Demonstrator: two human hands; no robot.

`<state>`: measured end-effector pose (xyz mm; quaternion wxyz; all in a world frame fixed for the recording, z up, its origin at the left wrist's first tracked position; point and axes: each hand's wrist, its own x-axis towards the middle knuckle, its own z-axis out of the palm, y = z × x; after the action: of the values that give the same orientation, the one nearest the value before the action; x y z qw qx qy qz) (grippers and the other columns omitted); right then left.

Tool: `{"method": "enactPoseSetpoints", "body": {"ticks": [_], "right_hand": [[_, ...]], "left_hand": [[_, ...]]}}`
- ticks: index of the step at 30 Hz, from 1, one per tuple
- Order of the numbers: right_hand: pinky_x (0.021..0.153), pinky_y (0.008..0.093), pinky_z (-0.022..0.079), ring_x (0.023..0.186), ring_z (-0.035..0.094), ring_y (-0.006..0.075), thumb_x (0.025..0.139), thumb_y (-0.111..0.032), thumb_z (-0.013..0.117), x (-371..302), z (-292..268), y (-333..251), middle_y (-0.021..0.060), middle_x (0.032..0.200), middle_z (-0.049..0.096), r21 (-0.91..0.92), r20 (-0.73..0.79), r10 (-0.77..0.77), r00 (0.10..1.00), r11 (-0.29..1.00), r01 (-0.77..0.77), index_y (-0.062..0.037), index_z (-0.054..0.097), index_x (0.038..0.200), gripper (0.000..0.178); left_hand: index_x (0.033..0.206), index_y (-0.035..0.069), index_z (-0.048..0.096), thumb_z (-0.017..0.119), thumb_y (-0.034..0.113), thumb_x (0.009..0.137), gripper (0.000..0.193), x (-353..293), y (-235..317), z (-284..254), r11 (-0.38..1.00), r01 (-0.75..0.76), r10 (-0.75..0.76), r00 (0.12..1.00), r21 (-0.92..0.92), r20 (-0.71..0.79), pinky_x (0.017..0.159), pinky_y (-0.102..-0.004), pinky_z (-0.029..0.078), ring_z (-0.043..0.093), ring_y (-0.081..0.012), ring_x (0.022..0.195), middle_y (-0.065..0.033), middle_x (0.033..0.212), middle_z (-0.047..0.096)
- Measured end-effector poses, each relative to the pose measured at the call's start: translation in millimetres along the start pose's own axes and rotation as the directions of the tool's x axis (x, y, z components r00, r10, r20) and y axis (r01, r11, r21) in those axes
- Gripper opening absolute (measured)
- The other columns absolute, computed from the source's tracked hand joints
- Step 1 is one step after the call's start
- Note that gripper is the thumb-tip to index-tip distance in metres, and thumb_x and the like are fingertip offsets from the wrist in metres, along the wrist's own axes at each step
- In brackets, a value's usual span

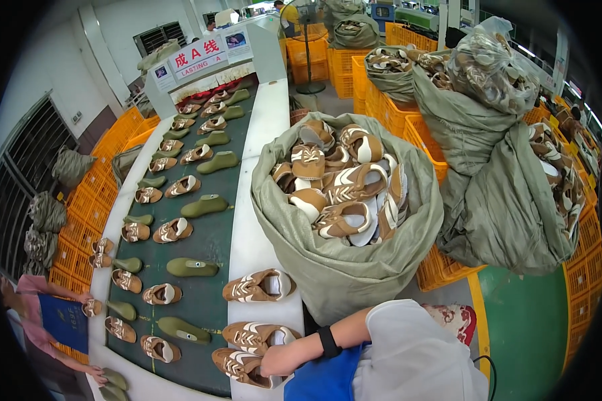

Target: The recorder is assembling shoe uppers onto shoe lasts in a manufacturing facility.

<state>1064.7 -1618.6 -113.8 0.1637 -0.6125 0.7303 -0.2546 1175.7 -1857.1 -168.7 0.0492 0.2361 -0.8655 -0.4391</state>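
Note:
My right hand [276,361], below a black wristband, reaches to the opening of a brown sneaker [237,365] with white stripes, on the white ledge beside the belt. The shoe hides its fingers. Touching that shoe on the far side lies a matching sneaker [246,335]; another sneaker [251,287] sits farther along the ledge. My left hand is out of view. Close beyond my arm stands a large grey-green sack [334,274], heaped with similar sneakers [354,182].
Sneakers and green shoe lasts [192,267] line the dark green conveyor belt [211,317]. Across it, a co-worker in a blue apron [63,322] handles a shoe and lasts. More filled sacks [498,207] and orange crates [425,144] crowd the right; a fan [306,47] stands behind.

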Motion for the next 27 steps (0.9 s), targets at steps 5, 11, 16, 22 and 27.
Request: {"method": "enactPoseSetpoints", "body": {"ticks": [5, 11, 16, 22, 27], "right_hand": [[0.059, 0.0452, 0.046, 0.07, 0.059, 0.0346, 0.067, -0.011, 0.054, 0.4, 0.8, 15.1, 0.0172, 0.071, 0.06, 0.02, -0.012, 0.125, 0.992, 0.992, -0.125, -0.0031, 0.061, 0.079, 0.016], [0.06, 0.0427, 0.048, 0.071, 0.059, 0.0333, 0.072, -0.013, 0.054, 2.5, 40.8, 44.8, 0.0165, 0.075, 0.057, -0.07, 0.01, 0.134, 0.991, 0.989, -0.133, -0.0033, 0.059, 0.09, 0.022], [0.061, 0.0434, 0.048, 0.068, 0.059, 0.0343, 0.064, -0.014, 0.056, 23.0, 38.3, 41.2, 0.0161, 0.07, 0.06, 0.054, 0.091, 0.192, 0.977, 0.979, -0.197, -0.0053, 0.063, 0.079, 0.019], [0.069, 0.0431, 0.047, 0.081, 0.059, 0.0332, 0.076, -0.019, 0.057, -2.0, 13.0, 51.5, 0.0155, 0.086, 0.062, 0.07, 0.066, 0.269, 0.961, 0.959, -0.273, -0.0083, 0.061, 0.093, 0.02], [0.068, 0.041, 0.047, 0.078, 0.059, 0.032, 0.077, -0.018, 0.056, 12.9, 14.7, 45.3, 0.0145, 0.082, 0.062, 0.091, 0.113, 0.19, 0.975, 0.975, -0.201, -0.0056, 0.061, 0.089, 0.017]], "left_hand": [[0.135, 0.005, 0.021, 0.058, 0.016, 0.074, 0.072, 6.5, -11.5, 40.8, 0.989, -0.056, 0.056, 0.998, -0.136, -0.007, 0.092, -0.0384, 0.038, 0.044, -0.0302, 0.109, -0.0192, 0.124, 0.041], [0.136, 0.005, 0.017, 0.06, 0.012, 0.071, 0.079, 15.0, -19.8, 73.1, 0.949, -0.138, 0.142, 0.99, -0.282, -0.009, 0.091, -0.0375, 0.038, 0.045, -0.0282, 0.107, -0.0179, 0.123, 0.042], [0.138, 0.005, 0.013, 0.061, 0.008, 0.068, 0.084, -41.6, -55.8, 69.5, 0.92, -0.094, 0.035, 0.986, -0.381, -0.161, 0.09, -0.0367, 0.039, 0.046, -0.0264, 0.106, -0.0169, 0.123, 0.042], [0.137, 0.009, 0.016, 0.06, 0.001, 0.062, 0.087, -94.9, -15.8, 43.4, 0.795, 0.235, -0.368, 0.92, -0.559, -0.136, 0.095, -0.0333, 0.036, 0.041, -0.0264, 0.114, -0.015, 0.128, 0.036], [0.137, 0.009, 0.016, 0.058, -0.004, 0.063, 0.087, -112.5, -25.0, 41.3, 0.794, 0.138, -0.342, 0.907, -0.593, -0.247, 0.094, -0.0328, 0.037, 0.042, -0.0254, 0.115, -0.015, 0.13, 0.037]]}}
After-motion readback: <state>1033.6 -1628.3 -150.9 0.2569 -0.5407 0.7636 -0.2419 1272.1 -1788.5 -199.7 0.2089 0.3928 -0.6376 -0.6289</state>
